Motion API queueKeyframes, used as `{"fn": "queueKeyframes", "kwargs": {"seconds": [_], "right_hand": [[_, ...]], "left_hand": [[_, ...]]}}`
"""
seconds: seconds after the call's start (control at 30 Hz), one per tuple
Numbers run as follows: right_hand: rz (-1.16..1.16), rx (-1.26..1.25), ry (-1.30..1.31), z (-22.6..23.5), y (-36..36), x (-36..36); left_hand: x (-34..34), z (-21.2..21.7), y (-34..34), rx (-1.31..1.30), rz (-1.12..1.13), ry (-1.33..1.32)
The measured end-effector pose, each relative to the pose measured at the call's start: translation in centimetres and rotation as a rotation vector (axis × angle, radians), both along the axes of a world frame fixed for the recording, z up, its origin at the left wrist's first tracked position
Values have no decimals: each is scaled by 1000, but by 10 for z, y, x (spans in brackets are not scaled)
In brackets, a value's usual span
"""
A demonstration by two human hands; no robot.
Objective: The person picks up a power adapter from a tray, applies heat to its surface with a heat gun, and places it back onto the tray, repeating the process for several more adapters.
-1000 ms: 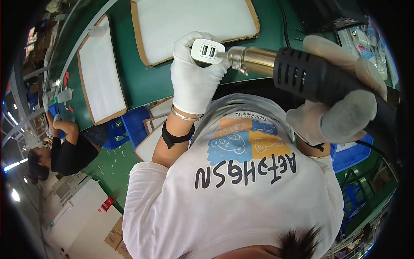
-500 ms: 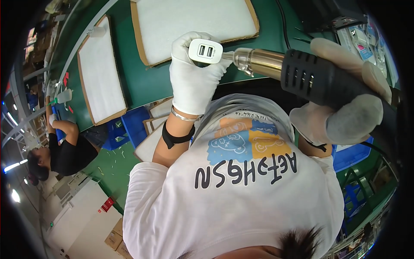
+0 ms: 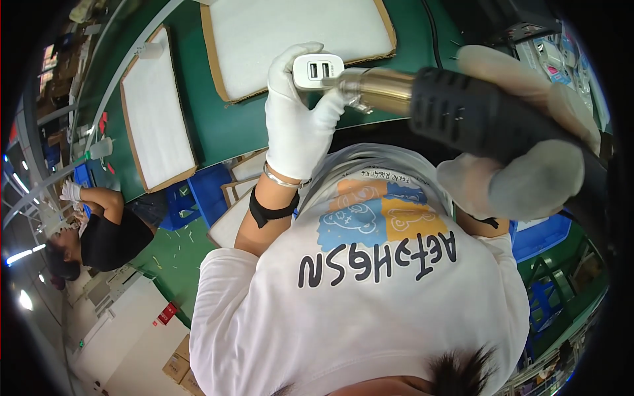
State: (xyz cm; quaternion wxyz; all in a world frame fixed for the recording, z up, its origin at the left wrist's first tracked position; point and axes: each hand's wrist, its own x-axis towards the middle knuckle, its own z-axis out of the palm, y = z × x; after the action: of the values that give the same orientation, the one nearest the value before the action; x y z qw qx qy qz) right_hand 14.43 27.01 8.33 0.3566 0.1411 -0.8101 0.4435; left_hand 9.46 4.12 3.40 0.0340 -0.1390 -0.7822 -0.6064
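A plain green tabletop (image 3: 218, 129) spans the far side of a busy workroom, bearing two shallow cardboard trays with white linings: a wide tray (image 3: 297, 39) at far middle and a narrower tray (image 3: 155, 119) to its left, a strip of bare green between them. A black cable (image 3: 434, 36) trails over the surface right of the wide tray, near a bulky black machine (image 3: 505, 23) at far right. Below, toward the near left, small pale scraps (image 3: 177, 251) litter a green floor (image 3: 178, 277).
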Motion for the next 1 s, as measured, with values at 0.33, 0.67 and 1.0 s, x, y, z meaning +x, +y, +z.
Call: {"fn": "queueKeyframes", "kwargs": {"seconds": [0.33, 0.67, 1.0], "right_hand": [[-53, 19, -7, -11, 1, -11], [-41, 82, -9, 1, 2, 2], [155, 329, 9, 25, -5, 2]], "left_hand": [[1, 1, 3, 248, -34, -38], [1, 2, 6, 152, 19, 10], [4, 5, 11, 167, 91, -20]]}}
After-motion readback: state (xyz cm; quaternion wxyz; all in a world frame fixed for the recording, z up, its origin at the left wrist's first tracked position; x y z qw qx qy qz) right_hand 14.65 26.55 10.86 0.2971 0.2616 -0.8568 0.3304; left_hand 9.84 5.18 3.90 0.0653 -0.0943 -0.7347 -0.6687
